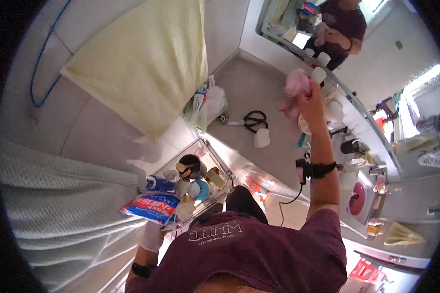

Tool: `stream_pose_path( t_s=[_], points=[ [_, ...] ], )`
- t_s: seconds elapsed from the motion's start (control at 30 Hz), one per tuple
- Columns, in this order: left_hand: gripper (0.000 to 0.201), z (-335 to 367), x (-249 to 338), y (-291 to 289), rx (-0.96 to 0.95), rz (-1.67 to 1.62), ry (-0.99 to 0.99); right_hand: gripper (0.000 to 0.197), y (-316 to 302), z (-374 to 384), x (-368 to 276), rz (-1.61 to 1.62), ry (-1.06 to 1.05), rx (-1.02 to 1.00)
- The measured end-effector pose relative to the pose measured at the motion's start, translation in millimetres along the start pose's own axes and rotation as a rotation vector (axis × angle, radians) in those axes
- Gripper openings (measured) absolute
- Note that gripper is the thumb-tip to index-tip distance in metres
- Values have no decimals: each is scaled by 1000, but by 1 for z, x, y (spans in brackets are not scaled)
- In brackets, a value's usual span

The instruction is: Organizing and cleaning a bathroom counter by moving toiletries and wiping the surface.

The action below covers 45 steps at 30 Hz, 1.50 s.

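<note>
My right hand [312, 105], arm stretched over the grey counter [278, 88], has its fingers closed round a pink cloth [297, 83], which is blurred. The cloth is beside a white cup [319, 74] near the mirror. My left hand [154, 235] is low at the left and looks whitish, perhaps gloved. Just above it is a blue and red packet [151, 207]. Its fingers are hidden, so whether it grips the packet does not show. Around the packet are a dark cup [193, 166] and several small containers.
On the counter lie black-handled scissors [254, 121], a white block-shaped item [261, 138] and a plastic bag [212, 105]. A yellow towel [142, 63] and a white towel [63, 205] hang at the left. A mirror [386, 53] and a pink basin [357, 198] stand at the right.
</note>
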State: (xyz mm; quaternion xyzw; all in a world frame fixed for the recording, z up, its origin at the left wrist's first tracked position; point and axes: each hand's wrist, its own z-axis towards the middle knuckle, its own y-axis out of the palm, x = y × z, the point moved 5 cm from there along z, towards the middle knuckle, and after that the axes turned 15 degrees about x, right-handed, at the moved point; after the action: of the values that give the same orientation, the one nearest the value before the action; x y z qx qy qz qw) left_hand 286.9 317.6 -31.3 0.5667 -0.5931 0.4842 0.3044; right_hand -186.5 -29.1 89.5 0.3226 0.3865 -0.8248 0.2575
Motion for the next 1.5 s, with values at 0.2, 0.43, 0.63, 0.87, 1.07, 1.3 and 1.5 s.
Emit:
stream_pose_path(
  t_s=[0.2,0.43,0.63,0.87,1.07,1.3,1.5],
  points=[
    [38,5,-35,-8,-88,243,-21,44,142,2,-1,-177,-366,-203],
    [48,86,-41,40,-151,492,11,42,329,-39,84,-468,-564,-597],
    [48,127,-29,74,-87,422,-149,41,354,-8,81,-267,-670,-726],
    [47,153,-23,93,-92,443,-146,36,374,87,154,-384,-613,-344],
    [46,158,-27,93,-113,442,-94,35,343,71,167,-753,-430,-366],
    [45,155,-32,75,-116,403,-56,33,278,35,176,-916,-135,-536],
    [45,161,-37,69,-117,416,-75,30,317,39,93,-408,-347,-643]
  ],
)
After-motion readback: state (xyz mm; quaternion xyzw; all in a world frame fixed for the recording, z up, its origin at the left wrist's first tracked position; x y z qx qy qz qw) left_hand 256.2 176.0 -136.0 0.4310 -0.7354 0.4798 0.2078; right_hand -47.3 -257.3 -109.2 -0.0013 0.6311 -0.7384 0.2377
